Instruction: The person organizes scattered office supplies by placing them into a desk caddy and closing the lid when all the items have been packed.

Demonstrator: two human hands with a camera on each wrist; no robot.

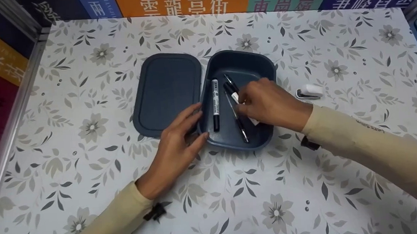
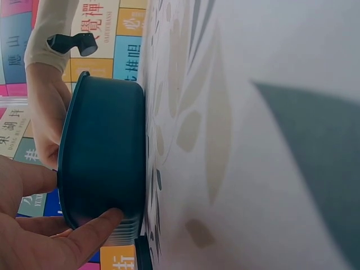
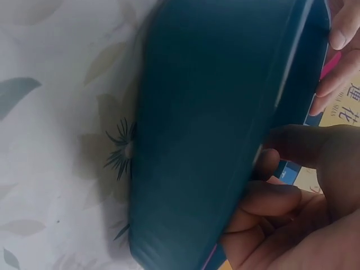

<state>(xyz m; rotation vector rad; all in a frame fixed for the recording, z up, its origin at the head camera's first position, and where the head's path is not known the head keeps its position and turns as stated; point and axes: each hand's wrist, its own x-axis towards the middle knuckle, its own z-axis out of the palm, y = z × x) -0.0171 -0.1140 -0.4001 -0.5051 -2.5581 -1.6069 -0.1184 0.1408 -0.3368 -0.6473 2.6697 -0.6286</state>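
An open dark blue plastic box (image 1: 239, 61) holds several pens. A white marker with a black cap (image 1: 215, 105) lies along its left side, and a slim clear pen (image 1: 239, 124) slants beside it. My right hand (image 1: 271, 103) reaches over the right rim with curled fingers, gripping a second black-and-white marker (image 1: 230, 88); the box wall hides the fingertips in the right wrist view. Another dark pen tip (image 1: 228, 79) shows just above that marker. My left hand (image 1: 175, 145) touches the box's left side, thumb at the rim and straight fingers along the outer wall (image 2: 104, 169).
The matching lid (image 1: 168, 94) lies flat on the patterned tabletop left of the box. A small white stapler (image 1: 310, 91) rests to the right, close to my right forearm. Colourful panels with large characters (image 1: 185, 1) border the table's far edge.
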